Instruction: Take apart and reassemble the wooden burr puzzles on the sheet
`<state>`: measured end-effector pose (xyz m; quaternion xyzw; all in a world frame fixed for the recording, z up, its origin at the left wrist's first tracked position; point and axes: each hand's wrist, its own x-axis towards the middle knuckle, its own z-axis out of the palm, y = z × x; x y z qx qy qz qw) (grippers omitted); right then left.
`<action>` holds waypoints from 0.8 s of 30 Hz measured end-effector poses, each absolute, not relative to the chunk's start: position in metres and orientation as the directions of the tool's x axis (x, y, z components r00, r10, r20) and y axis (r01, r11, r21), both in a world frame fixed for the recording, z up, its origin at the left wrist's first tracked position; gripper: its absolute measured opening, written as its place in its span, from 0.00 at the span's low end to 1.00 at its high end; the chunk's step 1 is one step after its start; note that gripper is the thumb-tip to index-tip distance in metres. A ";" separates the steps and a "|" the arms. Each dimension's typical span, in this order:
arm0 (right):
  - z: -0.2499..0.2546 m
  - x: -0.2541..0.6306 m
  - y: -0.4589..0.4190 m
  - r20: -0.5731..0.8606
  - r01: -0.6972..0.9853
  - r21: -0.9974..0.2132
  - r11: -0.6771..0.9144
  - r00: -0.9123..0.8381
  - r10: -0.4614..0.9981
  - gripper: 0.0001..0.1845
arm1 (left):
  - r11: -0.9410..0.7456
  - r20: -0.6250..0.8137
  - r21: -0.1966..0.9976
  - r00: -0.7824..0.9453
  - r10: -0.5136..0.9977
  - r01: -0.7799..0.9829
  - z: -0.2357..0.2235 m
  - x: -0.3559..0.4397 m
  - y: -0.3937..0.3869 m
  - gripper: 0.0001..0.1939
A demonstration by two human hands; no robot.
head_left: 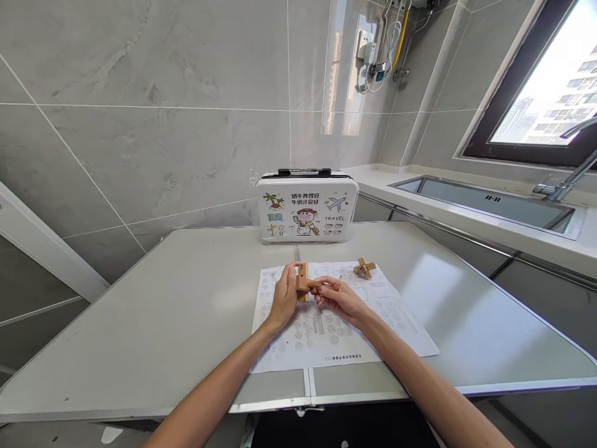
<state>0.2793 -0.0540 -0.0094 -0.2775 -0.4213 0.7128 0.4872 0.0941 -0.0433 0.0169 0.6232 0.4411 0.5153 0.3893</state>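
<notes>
Just above the printed sheet [364, 339], my left hand [282, 297] is closed around the left side of a wooden interlocking puzzle [303, 274], whose long piece stands upright with a dark mark near its top. The fingers of my right hand [342, 300] pinch a wooden stick-shaped piece [313, 284] that juts from the puzzle's right side. Whether that piece is loose or locked in, I cannot tell. A second wooden puzzle [364, 268], cross-shaped and also marked, lies on the upper right of the sheet, apart from both hands.
A white folding table [186, 323] carries everything, with a seam and a latch at its front edge. At its back stands a white cartoon-printed case [308, 208] with a black handle. To the right are a counter with a sink [489, 199] and a tap [566, 183]. A tiled wall rises behind.
</notes>
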 end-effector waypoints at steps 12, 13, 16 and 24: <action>-0.001 0.285 -0.058 -0.019 -0.405 -0.888 -0.220 -0.444 0.896 0.22 | -0.277 0.257 0.954 0.163 0.952 0.113 0.014 0.090 -0.039 0.28; 0.000 0.285 -0.059 -0.020 -0.403 -0.887 -0.225 -0.453 0.892 0.22 | -0.256 0.238 0.963 0.174 0.956 0.087 0.014 0.091 -0.039 0.28; 0.003 0.284 -0.059 0.002 -0.401 -0.894 -0.198 -0.445 0.895 0.22 | -0.158 0.154 0.987 0.250 0.956 -0.004 0.014 0.092 -0.037 0.27; 0.006 0.284 -0.060 0.072 -0.300 -0.953 -0.045 -0.370 0.926 0.22 | -0.018 0.066 0.991 0.360 0.931 -0.134 0.014 0.090 -0.030 0.27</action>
